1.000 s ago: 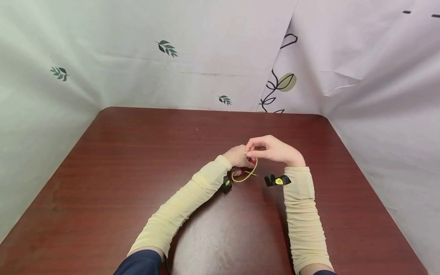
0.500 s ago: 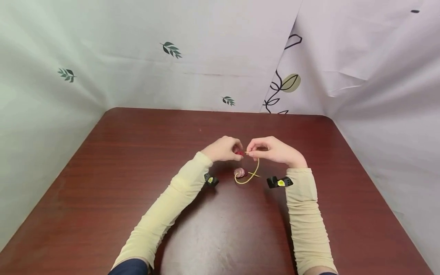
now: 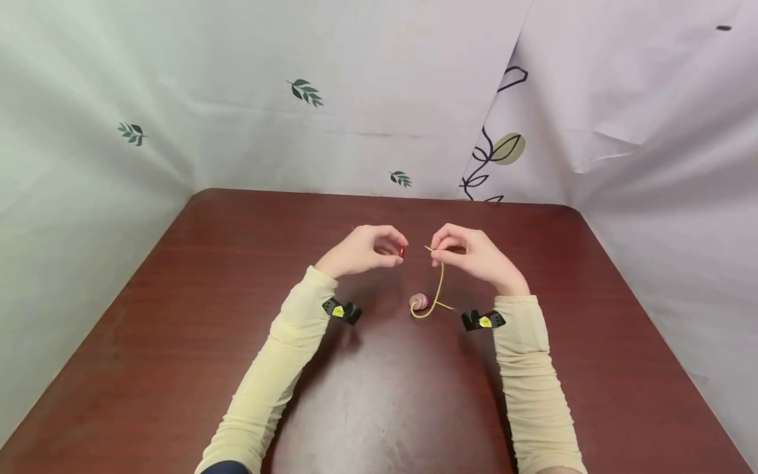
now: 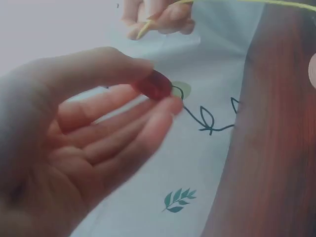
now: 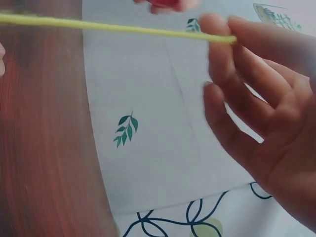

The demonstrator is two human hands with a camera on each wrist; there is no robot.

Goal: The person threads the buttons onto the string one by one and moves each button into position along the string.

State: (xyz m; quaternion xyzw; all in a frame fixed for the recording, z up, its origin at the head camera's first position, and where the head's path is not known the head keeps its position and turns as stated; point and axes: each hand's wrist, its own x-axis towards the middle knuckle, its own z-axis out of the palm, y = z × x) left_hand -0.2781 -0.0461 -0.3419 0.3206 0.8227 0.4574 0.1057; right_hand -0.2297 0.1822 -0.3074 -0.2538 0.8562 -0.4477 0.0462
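My left hand [image 3: 361, 251] pinches a small red bead [image 4: 155, 85] between thumb and fingertips, raised over the table. Across a short gap, my right hand [image 3: 476, 255] grips a thin yellow cord [image 3: 441, 283] close to its end, a short tip of which sticks out toward the left hand. From there the cord hangs down to a small stack of pinkish beads [image 3: 418, 301] on the table, where it loops round. Its other end lies just right of them. In the left wrist view the bead looks oval, dark red and glossy.
A reddish-brown wooden table [image 3: 367, 395] lies under both arms. Pale cloth with printed leaves [image 3: 355, 151] hangs behind it and at both sides. Each wrist carries a small black camera mount, the left one [image 3: 342, 311] and the right one [image 3: 482, 320].
The left hand has drawn away leftward from the right hand with the red bead, leaving a gap between them. The pinkish beads have come into full view. The right hand still pinches the cord.
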